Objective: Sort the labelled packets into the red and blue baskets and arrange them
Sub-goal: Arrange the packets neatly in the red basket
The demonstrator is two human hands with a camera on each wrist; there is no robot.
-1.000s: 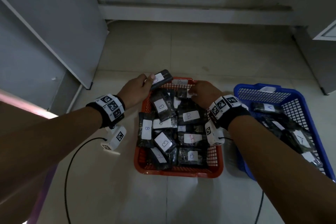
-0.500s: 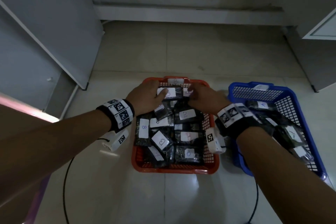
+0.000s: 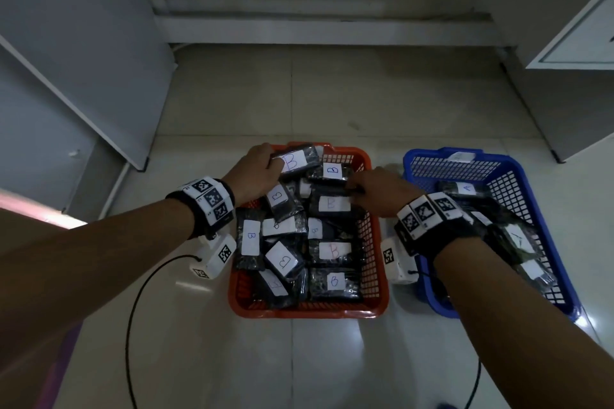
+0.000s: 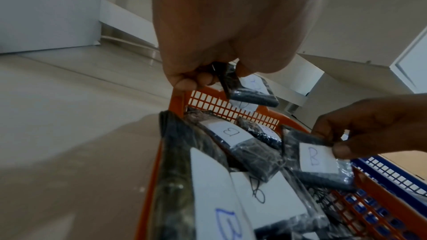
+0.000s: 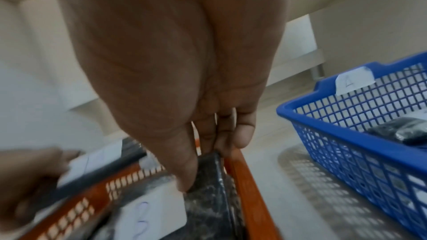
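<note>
1. The lifted B packet (image 3: 296, 161) is a dark plastic-wrapped packet with a white label marked B, held just above the far-left corner of the red basket (image 3: 377, 262), tilted, with its long axis running roughly along the basket's far edge.
2. The left hand (image 3: 254, 173) pinches that packet by its left end; in the left wrist view the fingertips (image 4: 184, 83) curl round the dark edge, so the packet extends rightward away from the grip, toward the middle of the far edge.
3. The right hand (image 3: 378, 189) pinches a second B packet (image 3: 330, 173) by its right end, thumb on top and fingers behind, low in the far-right corner and touching the pile.
4. The two packets lie end to end along the far edge, each hand at an outer end. My judgement is that the left hand, already nearer the open spot, needs only to lower its packet flat beside the other.
5. The rest of the red basket holds B-labelled packets lying at mixed angles, so arranging looks unfinished.
6. The blue basket (image 3: 432, 156) stands just beside the red one on the right, holding packets, one visibly marked A.
7. Both baskets rest on the tiled floor (image 3: 332, 103).
</note>
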